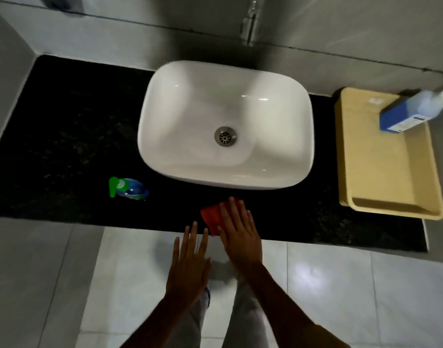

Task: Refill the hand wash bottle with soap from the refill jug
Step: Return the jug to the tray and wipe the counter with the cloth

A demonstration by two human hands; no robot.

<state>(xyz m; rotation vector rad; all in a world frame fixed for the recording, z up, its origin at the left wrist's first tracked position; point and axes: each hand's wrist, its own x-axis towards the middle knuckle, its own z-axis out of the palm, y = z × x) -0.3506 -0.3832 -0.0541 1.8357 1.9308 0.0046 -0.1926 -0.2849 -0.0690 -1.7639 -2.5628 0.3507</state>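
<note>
Flat hands [190,267]; green-pumped bottle [130,189] upright

The scene is dimly lit; soft highlights are seen on the basin [225,124] and a pale glare patch on the floor tiles [308,272]. Wall lines are bowed by wide-angle distortion, and the tap [251,23] is blurred.

Glossy white ceramic sink [278,136] with metal drain [225,136], speckled black stone counter [72,136], matt beige plastic tray [391,172] at 3 o'clock, shiny floor tiles [341,285].
</note>
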